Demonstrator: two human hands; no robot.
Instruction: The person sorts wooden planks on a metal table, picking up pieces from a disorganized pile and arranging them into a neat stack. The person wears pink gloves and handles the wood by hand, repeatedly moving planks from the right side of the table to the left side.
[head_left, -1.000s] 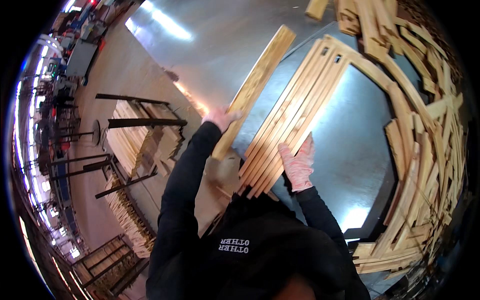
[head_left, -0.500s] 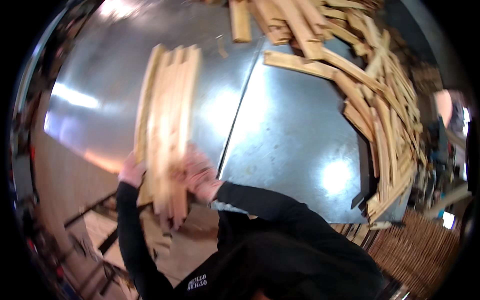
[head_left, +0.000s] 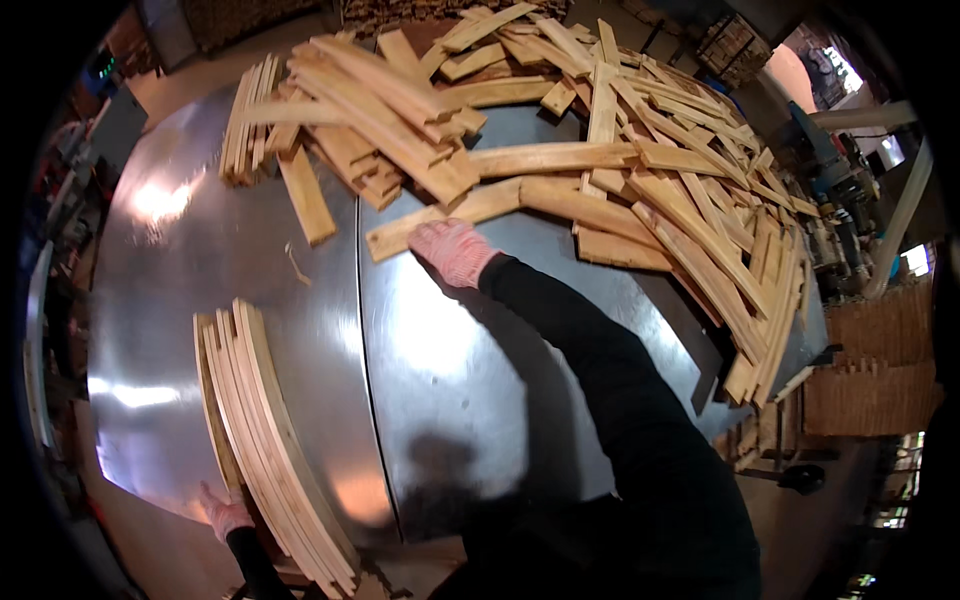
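Slats now lie down on the metal table, no longer lifted in both hands.
Head view: the bundle of slats rests at lower left, the gloved left hand gripping its near end; the right hand lies open-fingered on one long slat at upper centre. Stiff, light wood, probably splintery: best grasped near the ends.

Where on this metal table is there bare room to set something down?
Free: the sheet between the bundle of slats and the right hand, and the left part beside the small stack. Crowded: the loose slat pile along the top and right.
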